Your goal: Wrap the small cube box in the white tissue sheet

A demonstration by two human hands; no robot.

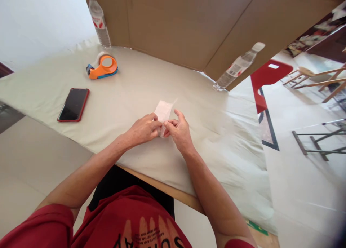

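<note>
A small pale pinkish-white sheet or packet [163, 110] is between my two hands over the cloth-covered table. Whether it is paper, tissue or thin plastic, I cannot tell. A thin see-through wisp sticks out from its upper right corner. My left hand [146, 129] has its fingers bent and closed on the left edge of the sheet. At the lower right edge, my right hand [178, 131] pinches it between thumb and fingers, with one finger raised. The fingertips of both hands nearly meet and partly hide the sheet's lower end.
An orange and blue tape dispenser [104, 67] and a phone in a red case [73, 105] lie on the left of the tablecloth [129, 85]. Two water bottles [100, 24] stand against a tall cardboard panel [173, 24], the right bottle [238, 67] near the table's edge.
</note>
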